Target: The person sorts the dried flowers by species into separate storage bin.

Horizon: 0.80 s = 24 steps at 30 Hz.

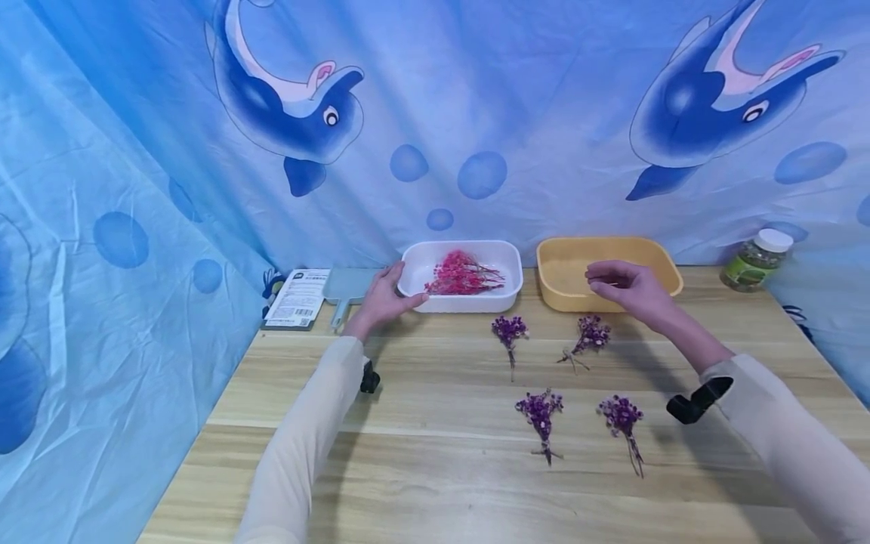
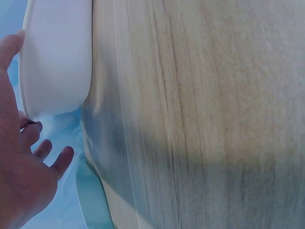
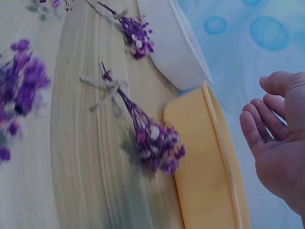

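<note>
My left hand [image 1: 384,300] touches the near left corner of a white plastic basin [image 1: 469,304], its thumb and a fingertip at the rim and the other fingers spread in the left wrist view. Pink dried flowers [image 1: 462,273] lie inside that basin. Over the front rim of a yellow basin [image 1: 567,298] hovers my right hand [image 1: 632,287], fingers loosely bent and holding nothing. In front of the basins lie purple dried flower bunches: one bunch [image 1: 510,331] near the white basin, a tied bunch [image 3: 155,143] by the yellow one, and two nearer bunches [image 1: 540,414], [image 1: 621,417].
Left of the white basin are a light blue dustpan-like tool [image 1: 350,285] and a printed white packet [image 1: 297,296]. A jar with a white lid [image 1: 757,261] stands at the back right. A blue dolphin curtain [image 1: 516,98] hangs behind the wooden table [image 1: 421,468].
</note>
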Tool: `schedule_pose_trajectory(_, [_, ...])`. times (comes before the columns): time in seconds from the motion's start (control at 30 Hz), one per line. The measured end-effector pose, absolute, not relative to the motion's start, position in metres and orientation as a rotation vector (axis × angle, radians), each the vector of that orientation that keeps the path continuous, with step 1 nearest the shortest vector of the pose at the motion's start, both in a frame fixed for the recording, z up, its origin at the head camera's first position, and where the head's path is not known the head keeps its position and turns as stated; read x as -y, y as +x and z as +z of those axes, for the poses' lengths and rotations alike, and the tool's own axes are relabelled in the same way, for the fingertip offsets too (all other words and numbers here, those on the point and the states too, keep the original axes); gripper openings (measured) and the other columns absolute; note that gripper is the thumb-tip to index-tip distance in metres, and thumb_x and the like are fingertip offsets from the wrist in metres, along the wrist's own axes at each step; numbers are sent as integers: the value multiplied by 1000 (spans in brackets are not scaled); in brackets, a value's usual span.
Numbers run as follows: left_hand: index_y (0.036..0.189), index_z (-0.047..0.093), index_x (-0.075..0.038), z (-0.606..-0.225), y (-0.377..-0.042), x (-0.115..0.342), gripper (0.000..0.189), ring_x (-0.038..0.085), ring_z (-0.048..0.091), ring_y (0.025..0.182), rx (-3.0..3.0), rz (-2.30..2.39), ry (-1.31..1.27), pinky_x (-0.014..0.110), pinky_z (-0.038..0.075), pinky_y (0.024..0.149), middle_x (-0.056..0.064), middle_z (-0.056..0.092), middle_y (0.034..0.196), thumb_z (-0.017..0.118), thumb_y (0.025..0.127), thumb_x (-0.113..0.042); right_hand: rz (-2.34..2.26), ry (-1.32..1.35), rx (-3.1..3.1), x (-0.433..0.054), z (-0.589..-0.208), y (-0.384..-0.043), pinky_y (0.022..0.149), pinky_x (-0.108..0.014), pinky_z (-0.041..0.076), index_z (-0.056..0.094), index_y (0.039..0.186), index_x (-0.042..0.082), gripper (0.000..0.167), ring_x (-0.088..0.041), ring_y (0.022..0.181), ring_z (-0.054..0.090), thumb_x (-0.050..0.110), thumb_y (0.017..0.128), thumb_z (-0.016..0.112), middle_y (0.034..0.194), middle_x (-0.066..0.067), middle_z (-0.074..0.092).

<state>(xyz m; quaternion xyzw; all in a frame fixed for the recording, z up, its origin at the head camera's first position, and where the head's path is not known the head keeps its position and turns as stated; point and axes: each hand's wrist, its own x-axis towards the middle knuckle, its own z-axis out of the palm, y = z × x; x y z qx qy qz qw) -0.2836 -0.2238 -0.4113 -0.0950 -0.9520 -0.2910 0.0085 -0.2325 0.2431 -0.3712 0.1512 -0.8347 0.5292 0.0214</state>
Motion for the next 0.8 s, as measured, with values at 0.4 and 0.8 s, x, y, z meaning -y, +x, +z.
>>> schedule_pose_trajectory(0.4, [158, 19, -1, -407, -281, 219, 102, 38, 15, 148, 2981, -891, -290, 60, 25, 114, 18, 19, 163, 72, 86, -49, 1664, 381, 2521, -285, -376, -221, 76, -15, 54, 56, 132, -10, 43, 3, 94, 61, 12, 97, 68, 110, 15, 67])
schedule_pose_trajectory(0.8, [129, 62, 3, -394, -261, 212, 48, 40, 57, 117, 2465, -750, -303, 54, 47, 97, 21, 64, 128, 67, 89, -22, 1515, 284, 2484, -325, -381, -217, 71, -9, 51, 59, 128, -7, 37, 7, 89, 60, 6, 95, 68, 102, 24, 64])
